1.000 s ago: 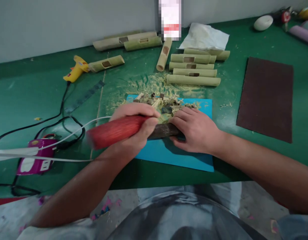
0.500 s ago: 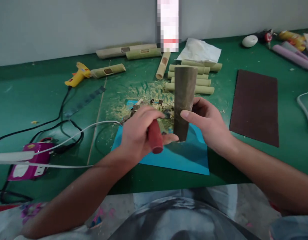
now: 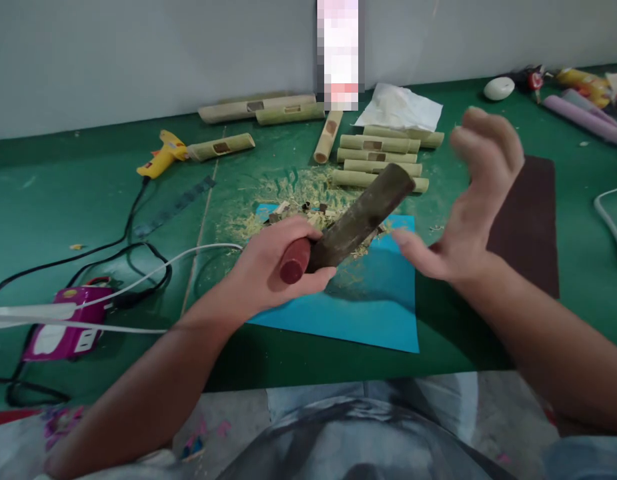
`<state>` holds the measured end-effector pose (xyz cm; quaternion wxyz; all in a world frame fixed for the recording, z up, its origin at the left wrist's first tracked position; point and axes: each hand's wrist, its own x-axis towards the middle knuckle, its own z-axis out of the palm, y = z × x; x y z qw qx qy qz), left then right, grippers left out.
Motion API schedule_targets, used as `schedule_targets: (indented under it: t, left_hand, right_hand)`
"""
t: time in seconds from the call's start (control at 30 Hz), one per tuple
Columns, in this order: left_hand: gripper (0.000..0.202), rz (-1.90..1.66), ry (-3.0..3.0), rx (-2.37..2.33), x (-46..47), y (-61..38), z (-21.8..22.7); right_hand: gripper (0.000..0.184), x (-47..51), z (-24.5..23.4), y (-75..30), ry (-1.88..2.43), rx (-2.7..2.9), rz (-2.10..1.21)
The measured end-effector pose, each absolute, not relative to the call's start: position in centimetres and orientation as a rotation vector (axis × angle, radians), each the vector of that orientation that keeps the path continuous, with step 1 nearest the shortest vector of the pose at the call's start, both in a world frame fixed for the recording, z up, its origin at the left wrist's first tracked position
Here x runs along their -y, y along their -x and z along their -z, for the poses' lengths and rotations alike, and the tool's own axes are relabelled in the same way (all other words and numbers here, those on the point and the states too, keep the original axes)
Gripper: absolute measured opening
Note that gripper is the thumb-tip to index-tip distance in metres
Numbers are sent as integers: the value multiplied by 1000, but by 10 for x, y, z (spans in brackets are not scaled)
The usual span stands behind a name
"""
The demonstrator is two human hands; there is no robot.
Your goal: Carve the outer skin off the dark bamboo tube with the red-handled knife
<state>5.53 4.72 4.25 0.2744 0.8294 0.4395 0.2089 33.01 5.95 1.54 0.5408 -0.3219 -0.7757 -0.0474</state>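
**Hands.** The left hand (image 3: 268, 270) is closed around a red handle (image 3: 294, 261) and the near end of a dark tube (image 3: 363, 213). The tube slants up and to the far right, above the blue mat (image 3: 378, 307) at the centre of the tabletop (image 3: 63, 200). The right hand (image 3: 468, 213) is raised just right of the tube with its fingers spread. It grips nothing and is clear of the tube.

**Hollow parts and contents.**
- Four pale bamboo tubes (image 3: 378, 143) lie side by side beyond the mat. Two show rectangular cut-outs with a brown interior. No contents can be made out.
- Further slotted tubes (image 3: 221, 147) lie to the far left, next to a yellow glue gun (image 3: 161, 155).
- The far edge of the mat carries shavings (image 3: 288, 193) and small offcuts.
- A purple power strip (image 3: 63, 333) sits at the near left, with a white cable (image 3: 178, 257) running toward the left hand.

**Hidden or unclear.**
- The working end of the red-handled tool is covered by the left hand and the tube, so how the two meet cannot be told.
- A pixelated patch (image 3: 339, 53) masks an object at the far wall.
- The brown sheet (image 3: 528, 227) is partly covered by the right hand.
- Items at the far right corner are cut off by the frame.
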Motion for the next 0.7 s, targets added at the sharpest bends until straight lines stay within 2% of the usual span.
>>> schedule_targets:
  t: [0.03, 0.1, 0.27, 0.33, 0.4, 0.5, 0.57, 0.63, 0.7]
  left_hand:
    - [28, -500, -2218, -1148, -50, -52, -47]
    - [26, -358, -2176, -1094, -53, -47, -57]
    - [19, -201, -2107, -959, -54, -41, -69]
    - [18, -196, -2107, -912, -55, -37, -66]
    - [17, -369, -2156, -937, -59, -32, -60]
    - [19, -1106, -2174, -1183, -62, -25, -49]
    - [22, -1432, -1991, -1266, -61, -25, -45]
    - [30, -1600, -1871, -1054, -56, -31, -44]
    - [38, -1575, -1821, -1023, -49, -39, -42]
  right_hand:
    - [93, -63, -19, -336, 694, 2032, 234]
    - [82, -67, -23, -343, 698, 2338, 309]
    - [41, -61, -26, -337, 653, 2529, 507]
    - [34, -59, -25, -334, 556, 2558, 520]
    - [37, -59, -23, -333, 560, 2588, 394]
    - [47, -61, -17, -333, 704, 2583, 54]
    - [48, -60, -13, -331, 830, 2580, -115]
    - [44, -56, -9, -327, 951, 2585, -213]
    - [41, -51, -6, -322, 1058, 2576, -256]
